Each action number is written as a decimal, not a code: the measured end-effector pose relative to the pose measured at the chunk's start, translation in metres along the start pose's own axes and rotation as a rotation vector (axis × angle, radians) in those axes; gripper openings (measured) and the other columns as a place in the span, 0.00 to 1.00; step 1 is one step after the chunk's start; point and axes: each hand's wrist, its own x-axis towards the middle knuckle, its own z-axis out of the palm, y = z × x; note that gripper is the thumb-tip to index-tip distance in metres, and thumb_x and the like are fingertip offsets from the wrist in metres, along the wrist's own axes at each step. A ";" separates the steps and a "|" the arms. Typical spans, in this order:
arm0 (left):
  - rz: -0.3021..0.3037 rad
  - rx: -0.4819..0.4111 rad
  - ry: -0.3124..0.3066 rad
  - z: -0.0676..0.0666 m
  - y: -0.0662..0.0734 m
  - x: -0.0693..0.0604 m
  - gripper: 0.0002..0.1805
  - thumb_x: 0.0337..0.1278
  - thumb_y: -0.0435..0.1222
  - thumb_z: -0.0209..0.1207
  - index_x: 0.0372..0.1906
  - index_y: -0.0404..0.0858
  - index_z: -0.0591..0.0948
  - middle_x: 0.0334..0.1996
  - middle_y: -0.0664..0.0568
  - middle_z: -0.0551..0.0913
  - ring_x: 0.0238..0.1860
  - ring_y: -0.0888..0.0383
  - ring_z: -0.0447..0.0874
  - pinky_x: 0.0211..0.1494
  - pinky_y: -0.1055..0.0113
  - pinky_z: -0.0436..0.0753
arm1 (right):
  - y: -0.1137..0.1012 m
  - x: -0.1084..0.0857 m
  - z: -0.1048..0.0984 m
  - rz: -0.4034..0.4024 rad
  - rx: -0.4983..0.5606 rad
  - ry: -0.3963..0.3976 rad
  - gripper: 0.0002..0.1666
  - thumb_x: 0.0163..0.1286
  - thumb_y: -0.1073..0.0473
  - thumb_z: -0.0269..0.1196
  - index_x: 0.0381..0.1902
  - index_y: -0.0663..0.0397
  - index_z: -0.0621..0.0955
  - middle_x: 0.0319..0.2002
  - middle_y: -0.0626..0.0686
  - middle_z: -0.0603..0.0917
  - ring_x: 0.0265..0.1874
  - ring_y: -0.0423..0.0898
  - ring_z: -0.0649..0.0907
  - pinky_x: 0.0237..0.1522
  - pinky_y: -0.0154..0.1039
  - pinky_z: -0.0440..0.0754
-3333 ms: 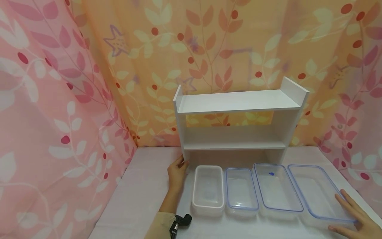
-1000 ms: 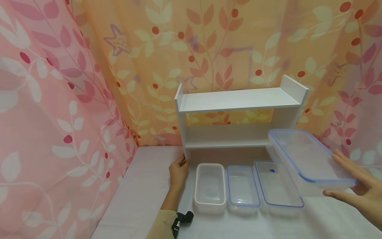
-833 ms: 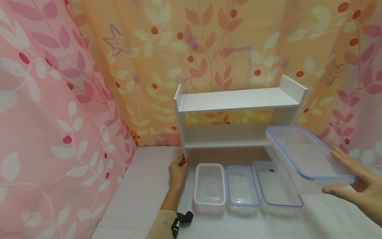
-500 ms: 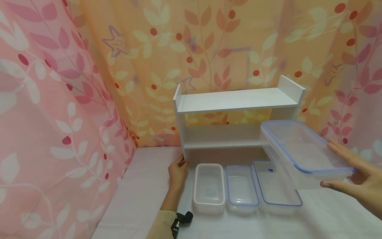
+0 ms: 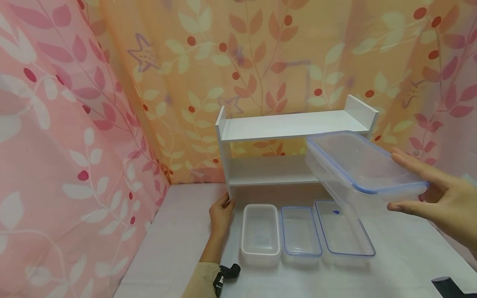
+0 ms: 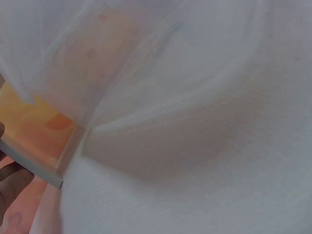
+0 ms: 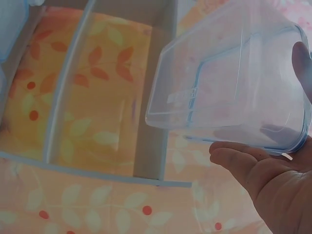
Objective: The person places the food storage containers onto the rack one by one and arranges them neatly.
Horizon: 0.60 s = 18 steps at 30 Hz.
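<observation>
A clear plastic food container (image 5: 367, 165) with a blue rim is up in the air at the right front of a white two-board shelf (image 5: 287, 124), hiding part of its right side. My right hand (image 5: 443, 198) grips the container's near right end between thumb and fingers; in the right wrist view the hand (image 7: 273, 180) lies against the container (image 7: 214, 92). The shelf's lower left side is pinched by my left hand (image 5: 221, 217). In the left wrist view, fingers (image 6: 14, 187) show on both sides of the panel edge (image 6: 36, 165).
In front of the shelf, side by side on the white cloth (image 5: 179, 240), stand a white-rimmed container (image 5: 261, 231), a small blue-rimmed container (image 5: 301, 231) and a larger blue-rimmed container (image 5: 346, 238). Floral curtains (image 5: 208, 74) hang behind and at the sides.
My right hand has taken the rightmost container off the cloth and carried it up, left and toward the shelf. My left hand stays at the shelf's side.
</observation>
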 end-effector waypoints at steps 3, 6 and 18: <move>-0.005 -0.004 -0.003 0.000 0.000 0.000 0.21 0.60 0.30 0.69 0.59 0.38 0.85 0.53 0.48 0.88 0.48 0.52 0.90 0.49 0.64 0.87 | -0.008 0.008 0.001 0.009 -0.074 0.022 0.60 0.46 0.89 0.70 0.77 0.61 0.65 0.78 0.48 0.66 0.56 0.31 0.80 0.41 0.23 0.83; -0.011 0.000 -0.001 -0.001 0.000 0.000 0.21 0.60 0.30 0.69 0.59 0.39 0.85 0.53 0.48 0.88 0.48 0.52 0.90 0.49 0.65 0.87 | -0.015 0.014 0.003 0.023 -0.115 0.039 0.59 0.47 0.87 0.71 0.77 0.59 0.66 0.77 0.45 0.68 0.51 0.27 0.82 0.36 0.24 0.84; -0.003 0.004 -0.015 -0.001 -0.002 0.001 0.21 0.61 0.32 0.68 0.60 0.40 0.85 0.54 0.49 0.88 0.48 0.52 0.90 0.51 0.61 0.87 | -0.047 0.043 0.013 0.165 -0.213 0.071 0.56 0.53 0.75 0.77 0.77 0.40 0.69 0.59 0.31 0.79 0.34 0.30 0.82 0.30 0.22 0.81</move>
